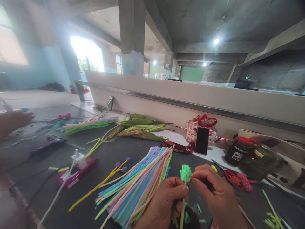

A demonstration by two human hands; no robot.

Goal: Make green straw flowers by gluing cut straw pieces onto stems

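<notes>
My left hand (164, 202) is closed around the pale stem of a small green fuzzy flower (185, 173), just below its head. The thumb and forefinger of my right hand (218, 194) pinch at the right side of the flower's base; whatever thin piece lies between those fingertips is too small to make out. The flower stands upright. Beside my left hand lies a big bundle of pastel pipe cleaners (140, 187). Small green clippings (199, 208) are scattered on the dark table below the hands.
Red-handled scissors (232, 179), a dark jar (238, 152) and a glass jug (256, 160) stand to the right. A phone (201, 141) leans on a patterned bag (192, 128). Corn husks (140, 127) lie behind the bundle; left are a purple power strip (73, 176) and another person's hand (16, 122).
</notes>
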